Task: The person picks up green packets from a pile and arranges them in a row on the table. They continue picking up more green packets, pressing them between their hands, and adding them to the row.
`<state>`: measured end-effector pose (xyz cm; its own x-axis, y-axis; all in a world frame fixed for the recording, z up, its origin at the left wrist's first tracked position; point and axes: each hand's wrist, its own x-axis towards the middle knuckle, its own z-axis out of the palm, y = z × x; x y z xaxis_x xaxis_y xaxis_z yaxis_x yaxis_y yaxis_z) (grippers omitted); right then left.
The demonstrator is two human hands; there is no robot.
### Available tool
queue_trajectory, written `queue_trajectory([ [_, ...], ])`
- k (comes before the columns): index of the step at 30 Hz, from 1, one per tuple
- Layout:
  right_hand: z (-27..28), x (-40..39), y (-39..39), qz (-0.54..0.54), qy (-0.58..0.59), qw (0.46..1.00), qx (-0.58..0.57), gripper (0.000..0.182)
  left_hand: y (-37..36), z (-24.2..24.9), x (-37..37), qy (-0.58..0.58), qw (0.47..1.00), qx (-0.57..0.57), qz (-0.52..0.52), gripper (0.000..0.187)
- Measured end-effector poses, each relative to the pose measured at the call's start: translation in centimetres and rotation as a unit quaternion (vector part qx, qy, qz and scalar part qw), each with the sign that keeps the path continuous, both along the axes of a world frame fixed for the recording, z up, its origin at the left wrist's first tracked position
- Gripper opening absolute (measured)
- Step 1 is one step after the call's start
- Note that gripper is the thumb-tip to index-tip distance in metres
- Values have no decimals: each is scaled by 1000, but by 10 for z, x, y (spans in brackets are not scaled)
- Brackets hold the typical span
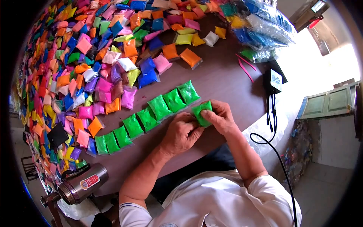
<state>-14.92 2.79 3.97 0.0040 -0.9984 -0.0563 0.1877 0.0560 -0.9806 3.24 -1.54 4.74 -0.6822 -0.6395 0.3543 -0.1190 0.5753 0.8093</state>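
My right hand (221,118) is closed on a small green packet (202,112), its thumb pressed on the front. My left hand (180,133) is curled at the packet's lower left edge, fingers and thumb drawn in against it; part of that contact is hidden. Beyond my hands a slanting row of several similar green packets (159,107) lies on the brown table (227,75), side by side, some touching or overlapping. The held packet is lifted just off the right end of this row.
A large heap of multicoloured packets (85,45) covers the table's left and far side. Clear bags of packets (268,30) stand far right. Pink strips (245,68) and a white box (275,81) with black cables lie right. A steel flask (85,183) is at lower left.
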Motion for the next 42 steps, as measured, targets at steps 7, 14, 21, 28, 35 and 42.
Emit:
queue_trajectory([
  [7,10,-16,-29,-192,132,972,-42,16,0,-4,1,-21,999,-23,-9,17],
  [14,15,-21,-64,-122,385,913,65,23,0,-7,0,-15,999,-29,-7,21],
  [21,4,-6,-61,-241,481,839,-75,35,1,-7,1,-23,999,-40,-12,20],
  [28,-4,-19,-56,-230,520,820,-64,28,0,-10,0,0,999,-54,-8,21],
  [35,10,-10,-68,-246,547,796,-87,22,3,-10,-1,2,998,-59,14,19],
  [42,57,34,-142,-158,499,827,-203,20,1,-11,1,0,999,-43,0,13],
])
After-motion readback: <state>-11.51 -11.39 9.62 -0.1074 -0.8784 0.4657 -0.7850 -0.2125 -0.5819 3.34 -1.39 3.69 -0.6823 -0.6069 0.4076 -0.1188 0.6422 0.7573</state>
